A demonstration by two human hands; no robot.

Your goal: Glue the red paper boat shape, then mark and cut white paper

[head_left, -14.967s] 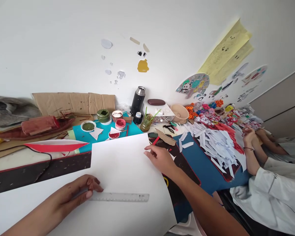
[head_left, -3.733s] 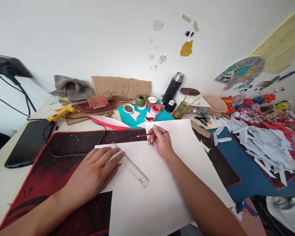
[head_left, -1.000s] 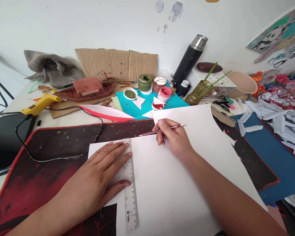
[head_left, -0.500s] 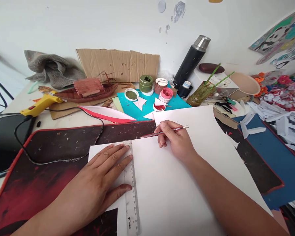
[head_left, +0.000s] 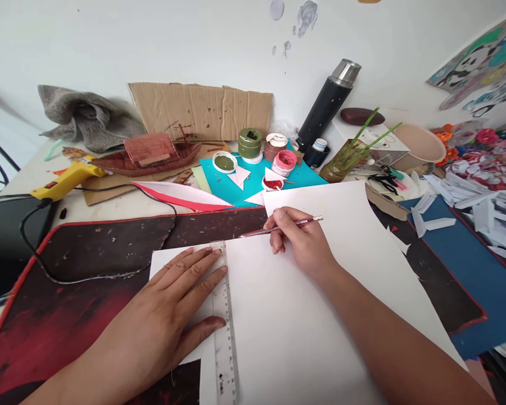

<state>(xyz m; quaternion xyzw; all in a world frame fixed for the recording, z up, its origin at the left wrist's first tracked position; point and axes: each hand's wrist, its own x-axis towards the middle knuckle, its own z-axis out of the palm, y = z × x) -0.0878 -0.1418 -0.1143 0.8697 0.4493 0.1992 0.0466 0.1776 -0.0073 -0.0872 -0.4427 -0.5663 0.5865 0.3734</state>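
My left hand (head_left: 181,298) lies flat with its fingers stretched out, pressing a clear plastic ruler (head_left: 224,349) onto a large white sheet of paper (head_left: 295,337). The ruler runs lengthwise near the sheet's left side, its far end close to the paper's far edge. Between the thumb and fingers of my right hand (head_left: 299,242) is a pencil (head_left: 307,221), held nearly level above the paper. Its tip points left, towards the far end of the ruler, and is apart from it.
Behind the paper, open paint jars (head_left: 250,143) stand on a turquoise sheet (head_left: 213,177). A brown model boat (head_left: 152,154), a yellow glue gun (head_left: 63,179) with a looping cord and a black thermos (head_left: 326,107) are along the back. Folded paper strips (head_left: 484,214) pile up at right.
Almost nothing differs. The whole view has shifted very slightly, while both hands, the ruler and the pencil keep their places on the paper.
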